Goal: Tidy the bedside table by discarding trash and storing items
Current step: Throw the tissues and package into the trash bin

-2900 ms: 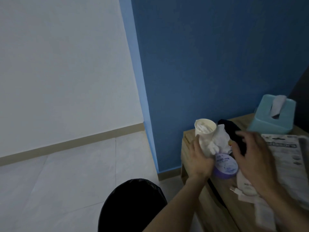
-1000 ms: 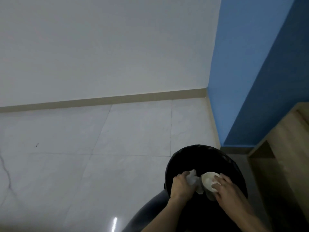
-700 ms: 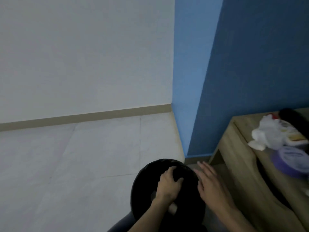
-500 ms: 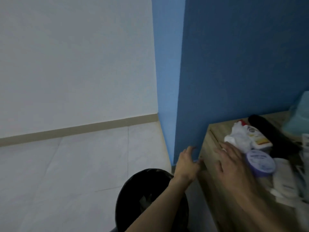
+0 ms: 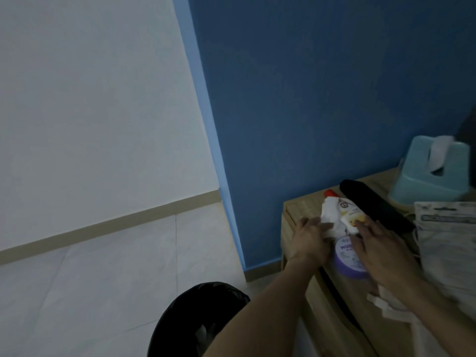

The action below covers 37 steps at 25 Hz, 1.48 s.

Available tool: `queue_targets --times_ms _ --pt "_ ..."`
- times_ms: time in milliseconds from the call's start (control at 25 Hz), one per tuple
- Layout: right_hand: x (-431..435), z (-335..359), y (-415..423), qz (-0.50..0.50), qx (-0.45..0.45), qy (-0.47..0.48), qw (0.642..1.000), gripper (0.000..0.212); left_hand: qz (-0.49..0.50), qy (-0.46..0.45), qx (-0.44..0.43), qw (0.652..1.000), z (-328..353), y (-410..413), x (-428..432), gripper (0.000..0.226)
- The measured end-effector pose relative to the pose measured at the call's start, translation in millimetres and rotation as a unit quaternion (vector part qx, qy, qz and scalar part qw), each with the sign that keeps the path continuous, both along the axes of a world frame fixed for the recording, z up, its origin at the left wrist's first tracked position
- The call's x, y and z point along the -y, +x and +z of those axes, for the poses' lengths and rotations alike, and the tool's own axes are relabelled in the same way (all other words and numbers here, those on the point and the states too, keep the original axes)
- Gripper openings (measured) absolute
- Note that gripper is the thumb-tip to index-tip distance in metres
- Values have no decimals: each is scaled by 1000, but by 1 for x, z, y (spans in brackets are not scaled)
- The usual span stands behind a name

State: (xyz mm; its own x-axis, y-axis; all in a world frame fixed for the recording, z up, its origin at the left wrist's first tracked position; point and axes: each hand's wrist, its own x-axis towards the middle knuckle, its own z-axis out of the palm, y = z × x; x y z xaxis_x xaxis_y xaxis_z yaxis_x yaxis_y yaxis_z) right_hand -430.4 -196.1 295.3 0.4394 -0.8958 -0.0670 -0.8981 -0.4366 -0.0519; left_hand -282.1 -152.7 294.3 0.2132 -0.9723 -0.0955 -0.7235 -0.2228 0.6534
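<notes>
Deep blue wall [image 5: 322, 99], pale wood table [image 5: 334, 313], purple tub [image 5: 347, 264], teal tissue box [image 5: 432, 173], white tissue [image 5: 331, 216], black bin [image 5: 195, 320] (bottle cap [image 5: 330, 193] looks red-orange).

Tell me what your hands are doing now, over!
Left hand on the tissue, not closed. Right hand open over the purple tin. Bin below, nothing blocking.
</notes>
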Motion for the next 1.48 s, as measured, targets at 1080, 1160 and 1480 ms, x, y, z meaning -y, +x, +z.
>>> queue_targets --times_ms 1080,1160,1480 --pt "-7 32 -105 -282 280 24 917 42 117 -96 -111 982 22 -51 6 34" --pt "-5 28 -108 -301 307 19 903 36 95 -121 -104 983 31 -58 9 33" --pt "-10 71 -108 -346 566 20 748 25 59 -151 -110 981 55 -50 -7 34"
